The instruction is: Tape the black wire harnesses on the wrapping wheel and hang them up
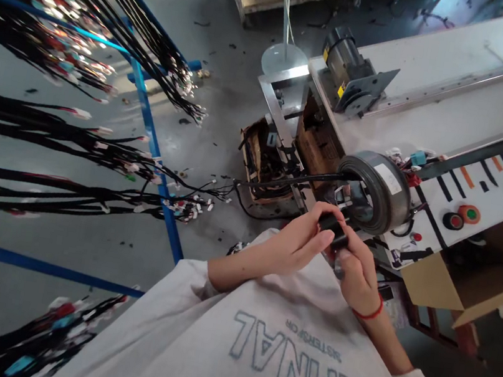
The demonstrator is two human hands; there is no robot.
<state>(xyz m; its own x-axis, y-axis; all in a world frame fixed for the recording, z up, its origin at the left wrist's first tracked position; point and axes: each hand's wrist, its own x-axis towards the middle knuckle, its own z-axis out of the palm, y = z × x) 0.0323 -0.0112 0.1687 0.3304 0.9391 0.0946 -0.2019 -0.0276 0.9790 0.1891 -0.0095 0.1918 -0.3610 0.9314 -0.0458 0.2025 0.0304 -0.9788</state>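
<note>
My left hand (303, 240) is closed around a small black roll (331, 229), which looks like a roll of tape, in front of my chest. My right hand (358, 277), with a red cord at the wrist, pinches the lower side of the same roll. A greyish shiny bit shows by the right fingers; what it is I cannot make out. Just beyond both hands, a large dark grey coil (376, 191) with a white label stands at the bench end. A black cable bundle (291, 178) runs left from near the coil.
Wire harnesses (74, 140) with white connectors hang at left on a blue frame (143, 109). Right of me are a white workbench (463, 69), a motor (346, 58), push buttons (469, 214) and a cardboard box (469, 278). A box of scraps (256, 158) sits below the bench end.
</note>
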